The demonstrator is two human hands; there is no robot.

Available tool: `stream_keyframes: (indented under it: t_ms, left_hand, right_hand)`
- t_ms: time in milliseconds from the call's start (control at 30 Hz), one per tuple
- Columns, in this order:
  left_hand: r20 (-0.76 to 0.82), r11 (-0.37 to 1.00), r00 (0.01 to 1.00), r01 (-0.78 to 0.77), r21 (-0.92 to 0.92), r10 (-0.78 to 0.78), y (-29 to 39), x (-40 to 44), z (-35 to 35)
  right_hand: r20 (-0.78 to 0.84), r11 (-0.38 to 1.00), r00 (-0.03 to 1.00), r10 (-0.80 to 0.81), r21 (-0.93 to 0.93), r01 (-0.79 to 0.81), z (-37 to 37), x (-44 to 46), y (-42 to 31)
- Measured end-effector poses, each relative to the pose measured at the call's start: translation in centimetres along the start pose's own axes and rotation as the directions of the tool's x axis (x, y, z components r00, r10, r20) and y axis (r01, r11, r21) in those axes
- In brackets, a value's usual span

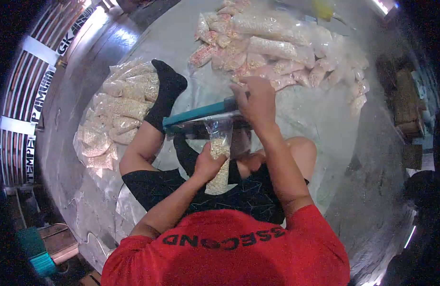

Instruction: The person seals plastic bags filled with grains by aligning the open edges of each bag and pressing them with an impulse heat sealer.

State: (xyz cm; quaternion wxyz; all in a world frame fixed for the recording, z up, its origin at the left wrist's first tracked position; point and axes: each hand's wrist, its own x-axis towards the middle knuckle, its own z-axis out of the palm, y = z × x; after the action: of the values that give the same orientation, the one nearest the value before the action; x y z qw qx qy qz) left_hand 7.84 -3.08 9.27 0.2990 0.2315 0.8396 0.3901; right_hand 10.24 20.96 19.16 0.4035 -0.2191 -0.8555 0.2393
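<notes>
My left hand is wrapped around a clear plastic bag filled with pale beans or grains, held upright over my lap. The bag's unfilled top reaches under the teal arm of a hand-operated bag sealer, which lies crosswise in front of me. My right hand is at the right end of that arm, its fingers curled over it. The arm is lowered close to the base, and the bag's mouth lies between them. Part of the sealer's base is hidden behind the bag and my hands.
Filled bags lie piled on plastic at the left, beside my outstretched black-socked foot. A larger heap of filled bags spreads across the sheet ahead. Wooden blocks stand at the right edge, and a teal object is at lower left.
</notes>
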Motion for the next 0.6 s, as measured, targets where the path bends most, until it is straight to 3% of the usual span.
stream_keyframes:
  t_ms: [133,200,267,333,500,567,600]
  left_hand:
    - [0.016,0.992,0.997,0.072,0.101,-0.074,0.3,0.1,-0.1]
    - [0.04,0.997,0.999,0.036,-0.063,-0.034,-1.3,0.8,0.7]
    - [0.041,1.0,0.999,0.028,-0.007,-0.028,-0.8,0.6,0.5]
    - [0.02,0.994,0.998,0.055,0.089,-0.057,0.9,0.3,0.0]
    - [0.051,0.993,0.999,-0.013,0.119,0.007,-1.1,0.5,0.2]
    - [0.033,0.994,0.996,-0.082,0.07,0.08,-2.6,1.0,1.0]
    - [0.039,0.996,0.996,-0.08,0.041,0.078,-1.3,0.7,1.2]
  right_hand:
    - [0.071,0.994,0.994,0.08,-0.076,-0.075,1.6,-1.6,1.1]
    - [0.085,0.989,0.99,0.109,-0.108,-0.099,1.7,-2.4,2.0]
    - [0.296,0.963,0.918,0.265,-0.137,-0.234,1.7,-2.4,3.0]
    - [0.264,0.955,0.924,0.278,-0.18,-0.236,2.8,-3.5,4.2]
    - [0.168,0.878,0.917,0.362,-0.392,-0.275,5.1,-6.2,6.5]
    - [0.274,0.87,0.857,0.436,-0.37,-0.325,5.5,-6.5,6.7]
    - [0.247,0.87,0.855,0.455,-0.328,-0.369,5.0,-6.6,6.5]
